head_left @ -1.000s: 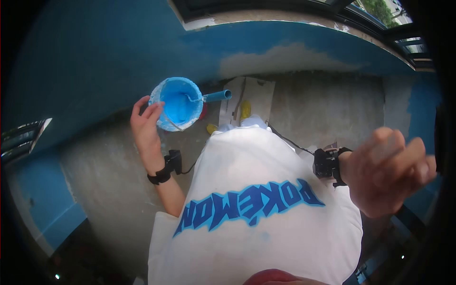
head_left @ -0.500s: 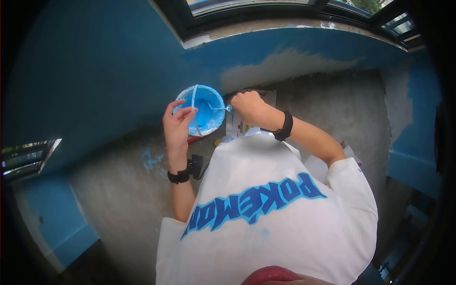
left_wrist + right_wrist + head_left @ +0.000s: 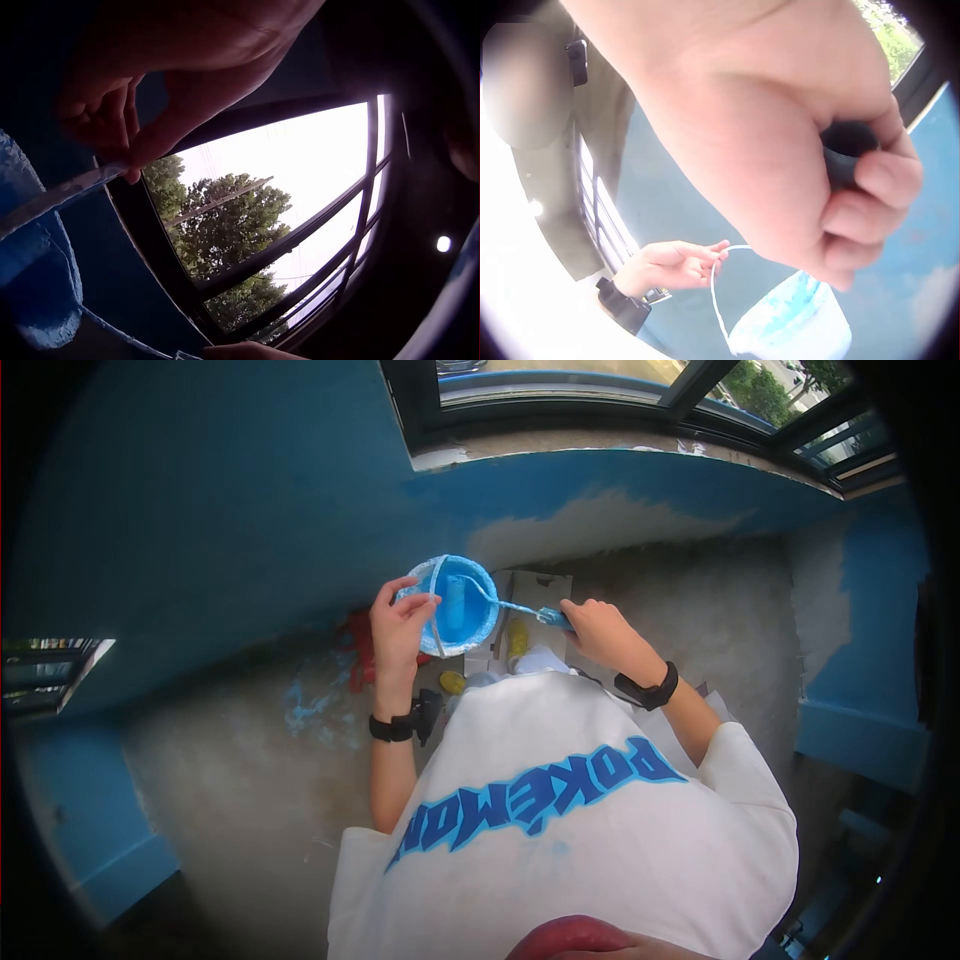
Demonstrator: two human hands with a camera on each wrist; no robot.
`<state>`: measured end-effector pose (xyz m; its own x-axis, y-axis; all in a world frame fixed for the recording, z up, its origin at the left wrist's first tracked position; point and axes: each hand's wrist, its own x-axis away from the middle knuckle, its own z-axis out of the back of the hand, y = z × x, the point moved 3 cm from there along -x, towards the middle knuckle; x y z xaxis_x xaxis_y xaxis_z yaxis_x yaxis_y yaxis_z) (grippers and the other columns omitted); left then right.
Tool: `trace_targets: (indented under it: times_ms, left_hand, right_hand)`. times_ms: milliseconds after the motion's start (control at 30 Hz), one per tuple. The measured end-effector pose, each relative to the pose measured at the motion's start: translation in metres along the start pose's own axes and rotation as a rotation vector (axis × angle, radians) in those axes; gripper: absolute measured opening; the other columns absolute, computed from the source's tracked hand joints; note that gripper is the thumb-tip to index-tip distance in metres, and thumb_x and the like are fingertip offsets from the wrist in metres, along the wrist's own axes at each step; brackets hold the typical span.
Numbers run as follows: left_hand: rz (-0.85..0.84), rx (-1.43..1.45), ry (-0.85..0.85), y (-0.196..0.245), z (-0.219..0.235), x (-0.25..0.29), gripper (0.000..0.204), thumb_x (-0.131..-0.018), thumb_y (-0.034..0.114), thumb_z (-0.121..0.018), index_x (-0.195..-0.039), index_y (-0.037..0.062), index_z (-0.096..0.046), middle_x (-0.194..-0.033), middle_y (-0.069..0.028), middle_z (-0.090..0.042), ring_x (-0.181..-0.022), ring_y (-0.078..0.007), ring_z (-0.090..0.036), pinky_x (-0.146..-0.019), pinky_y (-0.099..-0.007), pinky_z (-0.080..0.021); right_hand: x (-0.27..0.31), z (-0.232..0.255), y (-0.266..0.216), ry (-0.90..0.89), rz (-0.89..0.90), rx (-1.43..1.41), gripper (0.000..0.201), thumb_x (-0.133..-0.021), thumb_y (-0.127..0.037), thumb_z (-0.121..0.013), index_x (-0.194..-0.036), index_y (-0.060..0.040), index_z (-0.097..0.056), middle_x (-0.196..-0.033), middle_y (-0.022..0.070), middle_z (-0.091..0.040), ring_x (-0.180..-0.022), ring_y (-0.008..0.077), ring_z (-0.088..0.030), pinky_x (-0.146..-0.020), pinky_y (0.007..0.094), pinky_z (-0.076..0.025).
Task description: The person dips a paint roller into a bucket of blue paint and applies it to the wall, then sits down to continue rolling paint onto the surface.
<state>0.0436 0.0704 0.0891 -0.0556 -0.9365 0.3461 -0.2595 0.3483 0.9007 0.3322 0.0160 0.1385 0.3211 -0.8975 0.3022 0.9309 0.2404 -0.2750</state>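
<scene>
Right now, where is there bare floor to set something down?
Bare floor lies between the cardboard and the right wall, and between the blue splashes and the left wall. It's crowded around the bucket: left hand, right hand, roller, red object, yellow shoes.

White short-sleeved T-shirt; dark-blue capitals, "POKÉMON", outlined in lighter blue; faint blue smudge below the print. Left hand and right hand are bare. Black wristbands on both wrists; boxy black module on the left. Footwear is yellow.

The left hand pinches the bucket handle.
</scene>
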Motion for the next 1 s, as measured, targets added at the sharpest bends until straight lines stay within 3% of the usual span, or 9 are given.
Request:
trace_targets:
  times_ms: [233,433,567,700,767,1000]
  left_hand:
    - [0.020,-0.058,-0.060,-0.010,-0.004,-0.011,0.043,-0.083,-0.006,-0.069,-0.122,-0.0021,-0.052,-0.094,-0.0140,-0.071,-0.095,-0.0165,-0.067,-0.087,-0.0266,-0.050]
    - [0.001,0.028,-0.118,-0.033,0.011,-0.012,0.043,-0.084,-0.007,-0.068,-0.123,-0.0010,-0.051,-0.092,-0.0125,-0.071,-0.090,-0.0152,-0.069,-0.085,-0.0267,-0.052]
    - [-0.008,0.092,-0.120,-0.017,0.020,-0.009,0.042,-0.084,-0.007,-0.068,-0.122,-0.0012,-0.050,-0.092,-0.0125,-0.072,-0.091,-0.0155,-0.069,-0.085,-0.0264,-0.052]
    - [-0.008,0.128,-0.151,-0.014,0.015,-0.002,0.043,-0.083,-0.008,-0.068,-0.121,-0.0018,-0.050,-0.092,-0.0127,-0.072,-0.090,-0.0156,-0.069,-0.086,-0.0260,-0.052]
    - [-0.032,0.106,-0.137,-0.006,0.012,-0.001,0.044,-0.082,-0.008,-0.068,-0.121,-0.0023,-0.049,-0.092,-0.0126,-0.072,-0.090,-0.0158,-0.069,-0.086,-0.0259,-0.052]
    - [0.036,-0.040,-0.049,-0.013,0.002,-0.009,0.044,-0.082,-0.007,-0.070,-0.121,-0.0018,-0.051,-0.090,-0.0117,-0.072,-0.089,-0.0159,-0.069,-0.081,-0.0270,-0.053]
  right_hand:
    - [0.056,-0.023,0.013,0.158,-0.108,-0.040,0.019,-0.087,-0.014,-0.063,-0.092,-0.0044,-0.047,-0.070,0.0176,-0.060,-0.067,0.0394,-0.061,-0.059,0.0485,-0.047]
    - [0.068,-0.041,-0.009,0.141,-0.230,-0.146,0.018,-0.088,-0.015,-0.062,-0.092,-0.0034,-0.049,-0.072,0.0209,-0.061,-0.069,0.0423,-0.060,-0.061,0.0511,-0.046]
    - [0.062,-0.036,-0.020,0.082,-0.252,-0.167,0.017,-0.088,-0.015,-0.062,-0.092,-0.0034,-0.051,-0.072,0.0219,-0.062,-0.069,0.0436,-0.060,-0.062,0.0515,-0.046]
    - [0.054,-0.037,-0.022,0.136,-0.173,-0.180,0.017,-0.088,-0.016,-0.063,-0.093,-0.0035,-0.053,-0.072,0.0218,-0.062,-0.069,0.0436,-0.060,-0.063,0.0515,-0.047]
    - [0.048,-0.033,-0.022,0.078,-0.167,-0.263,0.017,-0.087,-0.016,-0.064,-0.093,-0.0033,-0.054,-0.072,0.0219,-0.062,-0.069,0.0433,-0.060,-0.063,0.0512,-0.047]
    - [0.030,-0.042,0.024,0.035,-0.064,-0.175,0.018,-0.086,-0.016,-0.065,-0.093,-0.0035,-0.054,-0.070,0.0190,-0.062,-0.069,0.0408,-0.062,-0.062,0.0497,-0.048]
